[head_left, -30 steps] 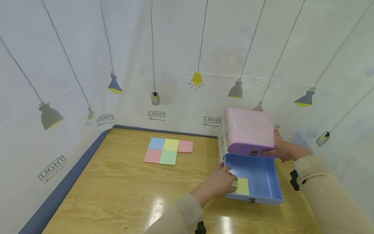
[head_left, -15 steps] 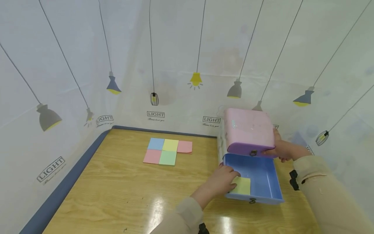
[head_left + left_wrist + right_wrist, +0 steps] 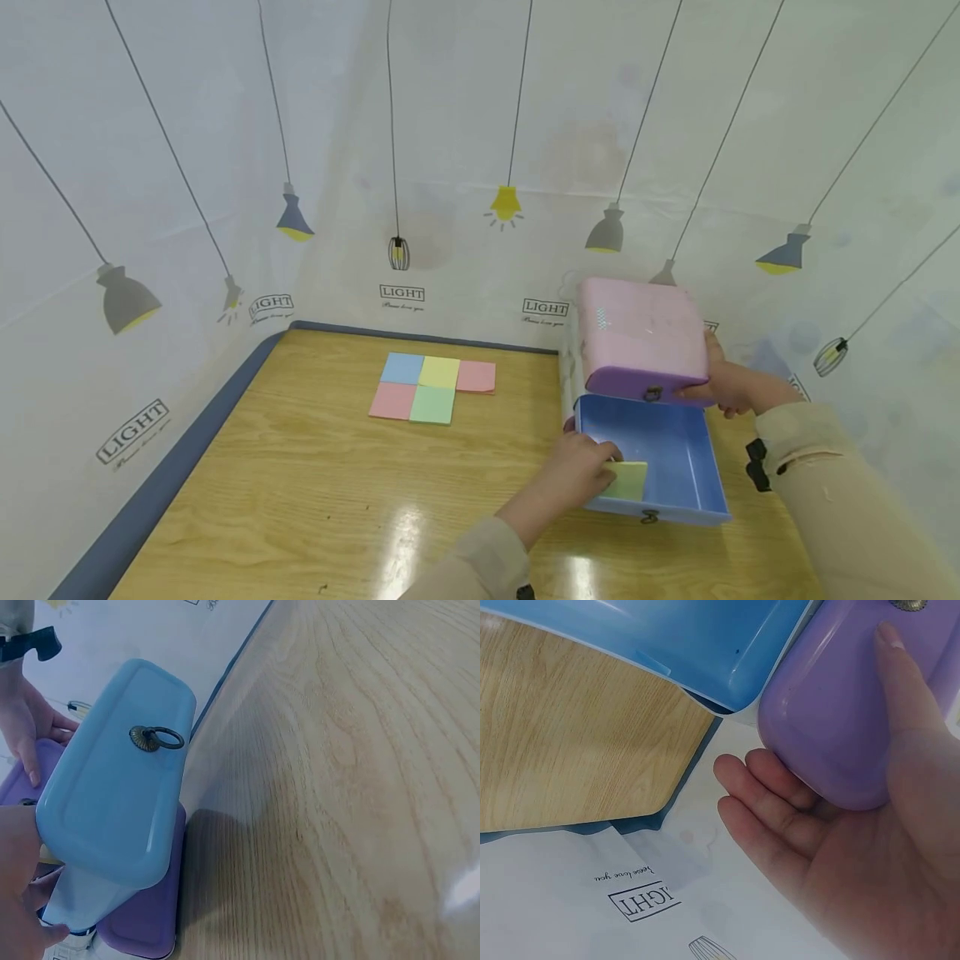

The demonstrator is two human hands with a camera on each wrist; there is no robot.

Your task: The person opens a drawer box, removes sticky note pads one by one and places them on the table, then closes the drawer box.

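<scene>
In the head view, the left hand [image 3: 577,471] pinches a yellow note [image 3: 628,481] inside the open blue drawer [image 3: 675,450], while the right hand [image 3: 723,383] grips the pink box [image 3: 645,333] above. The step seems to be picking up that note; next probably calls for clearing the rim without bending it. Coloured notes [image 3: 432,403] lie on the surface [image 3: 322,475], forward-left of the left hand. In the left wrist view, the ring pull [image 3: 154,739] is just beyond the left hand. In the right wrist view, the right thumb [image 3: 911,690] presses the purple front [image 3: 840,712].
</scene>
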